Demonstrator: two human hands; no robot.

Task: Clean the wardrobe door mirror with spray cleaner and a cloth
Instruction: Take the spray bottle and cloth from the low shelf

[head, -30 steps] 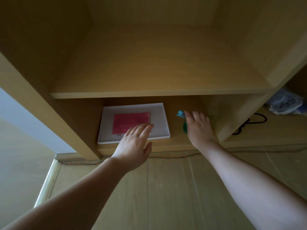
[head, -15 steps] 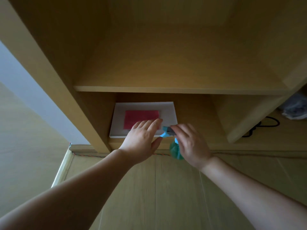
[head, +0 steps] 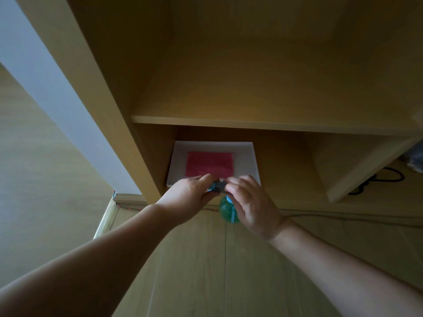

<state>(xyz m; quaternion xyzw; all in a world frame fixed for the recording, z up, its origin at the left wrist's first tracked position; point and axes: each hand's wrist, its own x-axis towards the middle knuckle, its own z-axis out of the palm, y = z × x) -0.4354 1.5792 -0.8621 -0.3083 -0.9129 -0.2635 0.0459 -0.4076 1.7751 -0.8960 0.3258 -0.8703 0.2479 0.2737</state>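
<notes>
While the left hand point(head: 190, 197) pinches the nozzle of the spray bottle point(head: 229, 211) and the right hand point(head: 251, 208) wraps its grip round the neck, the red cloth point(head: 209, 164) lies untouched; spraying and wiping seem all ahead.

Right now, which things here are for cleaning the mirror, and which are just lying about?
For the job:
- green spray bottle, gripped by the left hand and right hand
- red cloth, lying on the white tray

Lying about:
- white tray on the lower shelf
- black cable in the compartment to the right
</notes>
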